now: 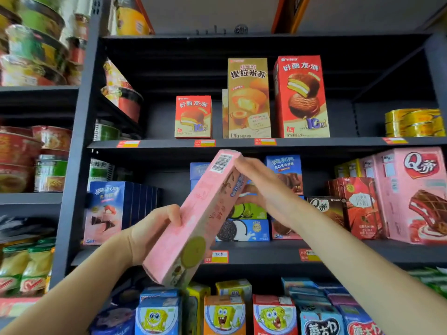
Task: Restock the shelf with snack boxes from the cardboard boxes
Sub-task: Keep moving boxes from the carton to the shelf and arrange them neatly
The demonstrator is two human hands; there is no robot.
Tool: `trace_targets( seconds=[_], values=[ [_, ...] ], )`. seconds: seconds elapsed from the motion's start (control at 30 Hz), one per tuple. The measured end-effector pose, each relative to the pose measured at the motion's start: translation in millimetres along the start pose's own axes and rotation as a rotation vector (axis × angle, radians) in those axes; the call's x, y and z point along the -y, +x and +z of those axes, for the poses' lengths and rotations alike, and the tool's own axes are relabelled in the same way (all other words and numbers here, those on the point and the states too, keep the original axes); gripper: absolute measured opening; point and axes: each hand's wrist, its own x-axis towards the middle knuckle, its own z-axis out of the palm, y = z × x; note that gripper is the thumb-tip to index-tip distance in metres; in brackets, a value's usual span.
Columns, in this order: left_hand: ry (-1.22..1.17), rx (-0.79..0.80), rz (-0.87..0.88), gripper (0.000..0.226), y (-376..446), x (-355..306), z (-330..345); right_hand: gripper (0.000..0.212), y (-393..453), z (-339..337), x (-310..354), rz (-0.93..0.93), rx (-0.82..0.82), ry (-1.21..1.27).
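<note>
Across the whole view, front-on:

- Shelf (242, 143): dark metal unit, three tiers in sight, price tags along the front edges.
- Large pink boxes (411, 194): right end of the middle tier, upright, chocolate cake slice printed on the face.
- Pink snack box (200, 213): long and narrow, held in the air in front of the middle tier, tilted with its barcode end up and toward the right, its lower end down and left over the bottom tier; touches no tier.
- Tall red pie box (301, 96): top tier, right of centre, upright, just beside the gold box.
- Tall gold box (249, 97): top tier, centre, upright.
- Blue-and-pink boxes (108, 211): left end of the middle tier, a row standing one behind another.
- Cartoon-sponge cartons (225, 313): bottom tier, front edge, blue, orange and red side by side.
- Small red pie box (193, 116): top tier, left of the gold box, apart from it.
- Gold tins (414, 122): right end of the top tier, stacked.
- Right hand (263, 182): grip closed on the upper end of the pink snack box, fingers over its top edge.
- Left hand (154, 228): grip closed on the lower half of the pink snack box, thumb on its pink side panel.
</note>
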Motion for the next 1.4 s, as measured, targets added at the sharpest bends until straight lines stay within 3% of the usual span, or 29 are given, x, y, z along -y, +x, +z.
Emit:
trace_targets(
  seconds=[0.07,0.13,0.2,0.33,0.4,0.5,0.6,0.73,0.87,1.0,1.3,1.4],
  values=[
    [0.272,-0.048,0.129,0.061,-2.9,-4.5,3.9,0.032,1.2,-11.4,1.2,-0.067,-0.031,-0.086],
    [0.879,-0.27,0.31,0.07,3.7,-19.8,5.5,0.04,3.3,-23.9,1.5,-0.186,-0.035,-0.459],
    [1.298,-0.516,0.444,0.08,16.9,-32.8,1.1,0.052,7.6,-32.0,-0.9,-0.323,0.02,-0.852],
    [1.643,-0.795,0.839,0.069,44.4,-48.4,5.0,0.071,18.9,-40.6,-11.7,-0.477,-0.058,-1.424],
    [1.713,-0.898,0.942,0.07,58.9,-45.7,5.9,0.071,25.3,-48.3,-17.6,-0.539,-0.172,-1.512],
    [1.706,-1.031,0.957,0.073,75.4,-34.9,0.7,0.071,38.7,-57.7,-32.3,-0.589,-0.229,-1.538],
    [1.662,-1.062,0.867,0.074,87.8,-16.1,-15.8,0.071,56.1,-64.1,-47.3,-0.645,-0.225,-1.601],
    [1.54,-0.956,0.632,0.067,102.8,2.0,-26.5,0.07,77.6,-63.2,-65.3,-0.567,-0.116,-1.661],
    [1.152,-0.919,0.362,0.053,116.3,12.4,-28.8,0.073,89.8,-66.9,-80.1,-0.404,-0.054,-1.644],
    [0.833,-0.925,0.332,0.05,118.0,18.6,-24.8,0.06,92.8,-76.6,-89.1,-0.411,-0.049,-1.559],
    [0.825,-0.94,0.315,0.064,121.5,31.9,-10.2,0.052,96.6,-78.7,-101.4,-0.429,-0.095,-1.389],
    [0.817,-0.938,0.361,0.063,114.3,33.3,-8.4,0.04,95.9,-70.0,-103.9,-0.602,-0.207,-1.354]
  ],
)
